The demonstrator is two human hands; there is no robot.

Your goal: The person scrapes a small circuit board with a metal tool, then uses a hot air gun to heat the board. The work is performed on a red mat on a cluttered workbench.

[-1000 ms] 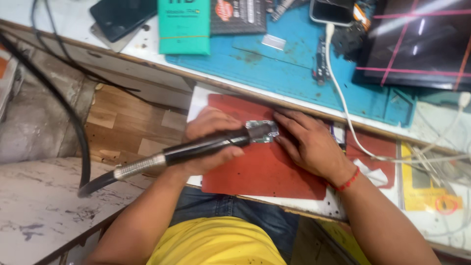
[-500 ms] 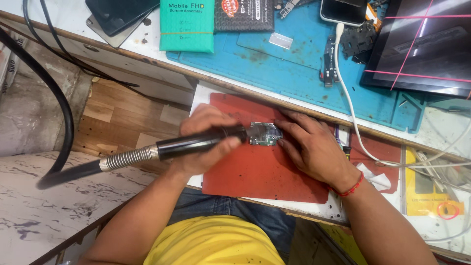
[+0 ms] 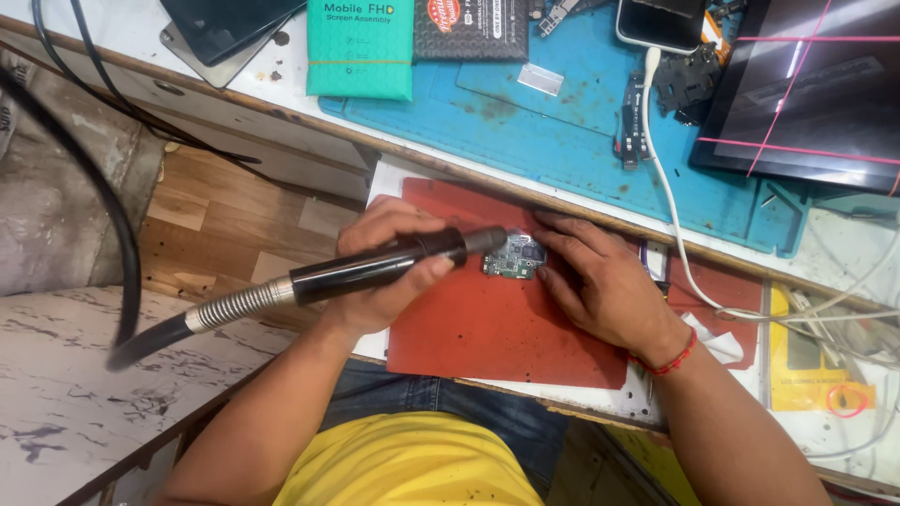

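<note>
Green circuit board [image 3: 512,257] under right hand [image 3: 600,286] fingertips; left hand [image 3: 384,272] clamped on black handpiece [image 3: 375,269].

- The left hand [image 3: 389,272] grips a black hot-air handpiece [image 3: 375,269], its nozzle at a small circuit board [image 3: 513,257].
- The right hand [image 3: 600,286] lies with its fingers beside the board on a red mat [image 3: 487,328].
- A blue mat [image 3: 562,131] covers the surface beyond, bearing a green box [image 3: 360,47].
- A white cable [image 3: 670,234] runs past the right wrist.
</note>
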